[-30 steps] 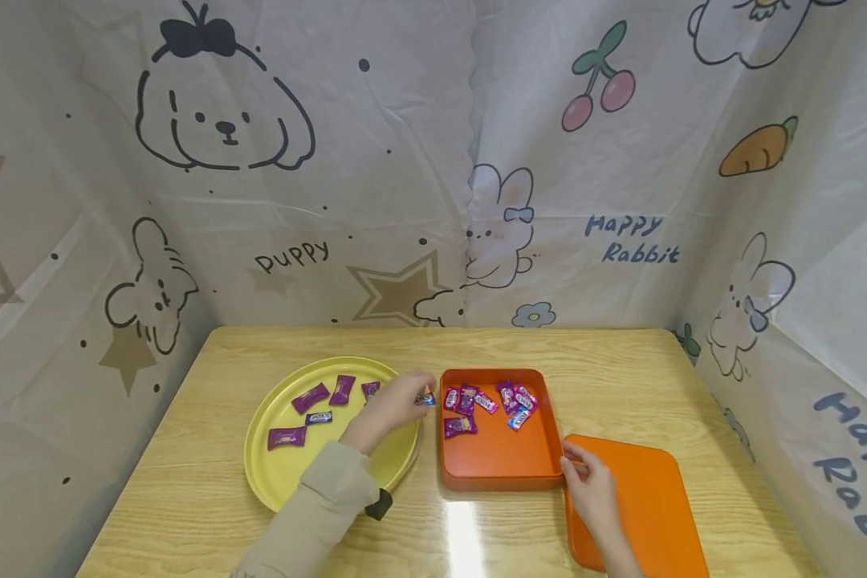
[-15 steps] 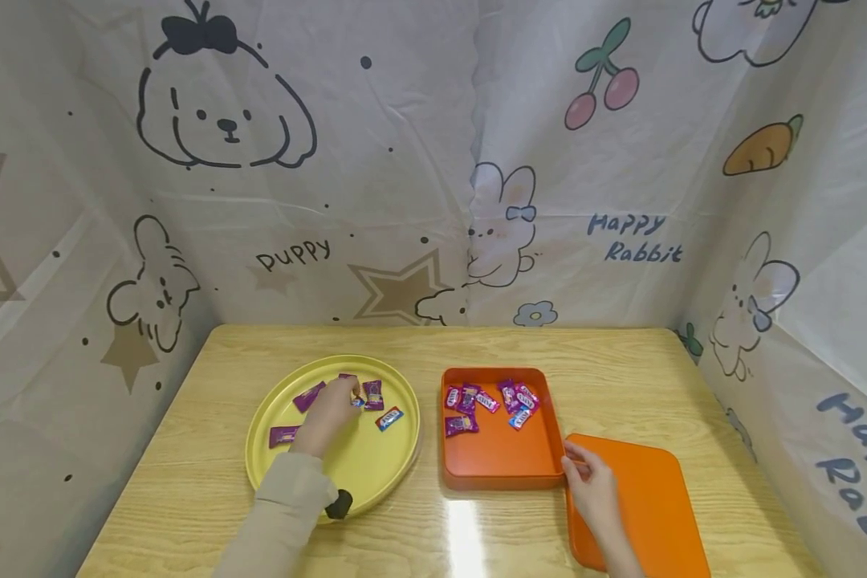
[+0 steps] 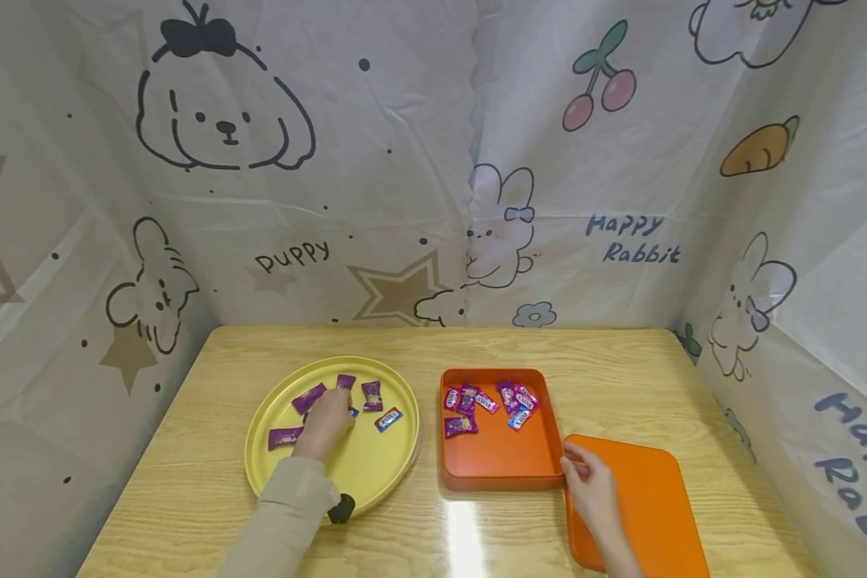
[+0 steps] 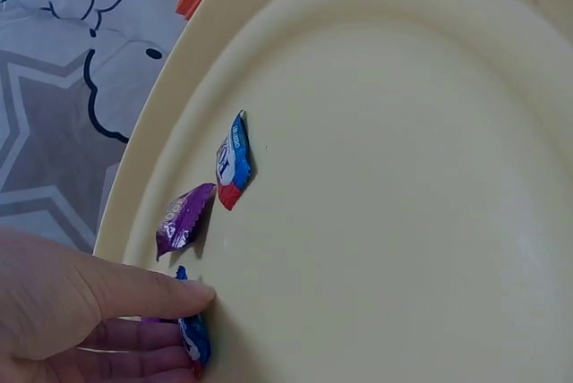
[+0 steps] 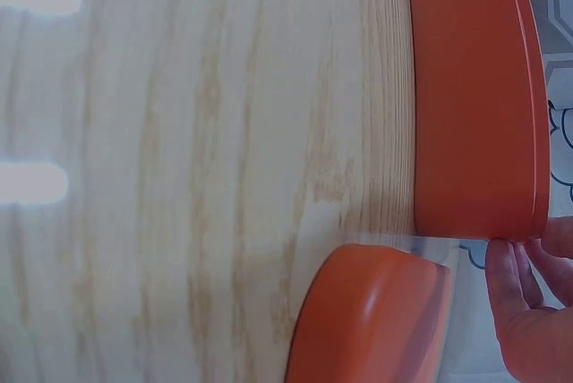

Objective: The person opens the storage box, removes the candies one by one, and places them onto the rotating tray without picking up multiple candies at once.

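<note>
My left hand [image 3: 327,421] is over the yellow round tray [image 3: 372,470]. Its thumb and fingers close round a blue wrapped candy [image 4: 196,340], partly hidden by the thumb. Beside it on the tray lie a purple candy [image 4: 185,219] and a blue-and-red candy [image 4: 235,164]. More purple candies [image 3: 285,437] lie on the tray to the hand's left. My right hand [image 3: 594,490] touches the outer right wall of the orange square box [image 3: 502,484] with its fingertips [image 5: 503,253]. Several pink, purple and blue candies [image 3: 520,417] lie in the far half of that box.
An orange lid [image 3: 650,498] lies at the box's right, under my right hand and forearm. Tray, box and lid are all on the wooden table [image 3: 607,377]. A printed cloth [image 3: 433,193] hangs behind the table and along its sides.
My left hand has moved left from the tray's right rim, leaving a blue-and-red candy on the tray; it then lowers slightly at another blue candy. My right hand stays at the box.
</note>
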Demonstrator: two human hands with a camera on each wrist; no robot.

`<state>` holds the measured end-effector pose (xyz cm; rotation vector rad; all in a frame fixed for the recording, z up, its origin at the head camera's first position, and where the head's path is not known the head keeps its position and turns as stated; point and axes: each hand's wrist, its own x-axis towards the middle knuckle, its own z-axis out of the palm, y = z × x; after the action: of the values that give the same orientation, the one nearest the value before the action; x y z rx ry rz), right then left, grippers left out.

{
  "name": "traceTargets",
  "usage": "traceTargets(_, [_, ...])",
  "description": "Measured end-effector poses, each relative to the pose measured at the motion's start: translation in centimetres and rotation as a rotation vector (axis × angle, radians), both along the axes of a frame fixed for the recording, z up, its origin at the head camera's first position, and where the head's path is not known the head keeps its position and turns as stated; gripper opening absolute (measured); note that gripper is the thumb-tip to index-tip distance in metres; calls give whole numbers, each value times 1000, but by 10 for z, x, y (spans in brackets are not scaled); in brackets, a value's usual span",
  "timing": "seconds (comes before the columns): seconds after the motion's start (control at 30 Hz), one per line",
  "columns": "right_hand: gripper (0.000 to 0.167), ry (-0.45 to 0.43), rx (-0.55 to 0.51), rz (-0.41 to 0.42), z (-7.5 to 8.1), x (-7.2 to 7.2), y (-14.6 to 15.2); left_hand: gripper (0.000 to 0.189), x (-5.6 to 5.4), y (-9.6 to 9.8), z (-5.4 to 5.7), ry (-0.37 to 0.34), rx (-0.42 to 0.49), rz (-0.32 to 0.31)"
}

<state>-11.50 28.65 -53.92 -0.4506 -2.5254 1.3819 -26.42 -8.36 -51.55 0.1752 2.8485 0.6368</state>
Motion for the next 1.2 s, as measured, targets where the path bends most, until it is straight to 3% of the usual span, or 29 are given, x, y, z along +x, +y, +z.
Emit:
traceTargets(0.63, [29, -10, 0, 17, 2, 1, 0, 26, 3, -2, 1, -8, 32, 0])
traceTargets(0.83, [29, -14, 6, 15, 3, 0, 0, 37, 1, -2, 15, 17, 40, -19])
traceTargets(1.03, [28, -2, 20, 12, 3, 0, 0, 63, -3, 11, 32, 121, 9, -114])
traceTargets(1.2, [28, 1, 24, 14, 3, 1, 0, 73, -4, 37, 39, 177, -17, -231])
